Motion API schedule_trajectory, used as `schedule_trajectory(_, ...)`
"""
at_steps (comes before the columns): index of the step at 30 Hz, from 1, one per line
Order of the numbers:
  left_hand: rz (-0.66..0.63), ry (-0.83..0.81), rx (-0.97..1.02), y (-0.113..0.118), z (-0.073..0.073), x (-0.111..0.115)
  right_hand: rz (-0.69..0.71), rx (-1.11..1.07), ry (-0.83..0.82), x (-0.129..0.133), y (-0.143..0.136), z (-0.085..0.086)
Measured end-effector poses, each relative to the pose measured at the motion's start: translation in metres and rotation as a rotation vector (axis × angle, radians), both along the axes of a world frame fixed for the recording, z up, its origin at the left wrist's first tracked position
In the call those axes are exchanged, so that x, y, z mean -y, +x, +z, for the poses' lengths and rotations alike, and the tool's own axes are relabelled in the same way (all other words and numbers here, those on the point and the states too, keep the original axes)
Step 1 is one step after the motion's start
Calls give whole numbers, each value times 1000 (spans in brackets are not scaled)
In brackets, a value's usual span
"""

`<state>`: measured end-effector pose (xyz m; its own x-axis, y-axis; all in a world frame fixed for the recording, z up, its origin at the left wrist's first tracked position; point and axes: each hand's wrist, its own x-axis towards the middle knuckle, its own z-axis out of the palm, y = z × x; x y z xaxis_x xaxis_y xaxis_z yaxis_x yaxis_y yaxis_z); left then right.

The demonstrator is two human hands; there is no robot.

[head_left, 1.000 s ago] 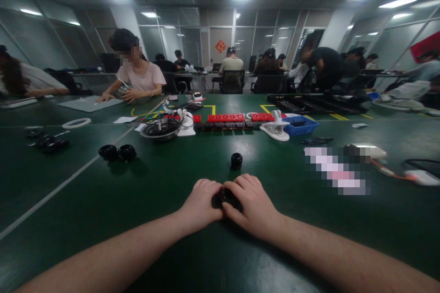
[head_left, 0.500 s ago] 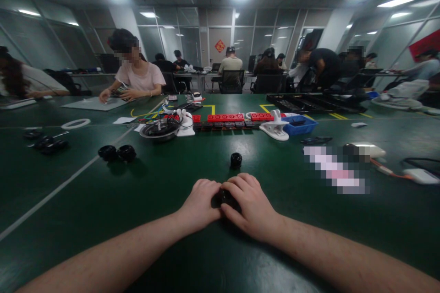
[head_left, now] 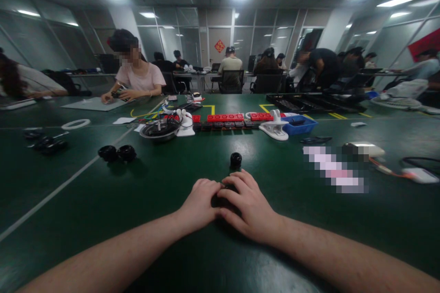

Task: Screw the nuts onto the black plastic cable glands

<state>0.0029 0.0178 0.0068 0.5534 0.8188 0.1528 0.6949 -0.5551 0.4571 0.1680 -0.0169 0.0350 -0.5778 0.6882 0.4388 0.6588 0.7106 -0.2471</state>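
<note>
My left hand is closed against the left side of a dark object that sits low over the green table. My right hand curves over the same object from the right, its thumb and fingers bent around it. The fingers cover most of it, so its kind cannot be made out; what shows is black. Just beyond my fingertips stands a small black round part with a glossy top, apart from both hands.
Two black round parts stand to the left, with more black pieces farther left. A metal bowl, red power strips, a white clamp stand and a blue bin line the middle. A co-worker sits across the table.
My right hand's fingers have shifted and spread over the dark object, covering more of it. My left hand stays in place.
</note>
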Motion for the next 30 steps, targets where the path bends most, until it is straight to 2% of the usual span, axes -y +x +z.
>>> schedule_trajectory(4, 36, -32, 52, 1, 2, 0, 41, 11, 35, 0, 2, 1)
schedule_trajectory(11, 113, 1, 70, 1, 3, 0, 33, -1, 52, 1, 3, -1)
schedule_trajectory(22, 119, 32, 81, -2, -1, -1, -27, -66, 102, -1, 5, -3)
schedule_trajectory(30, 128, 33, 107, -2, 0, -1, -131, -89, 96, -6, 7, -5)
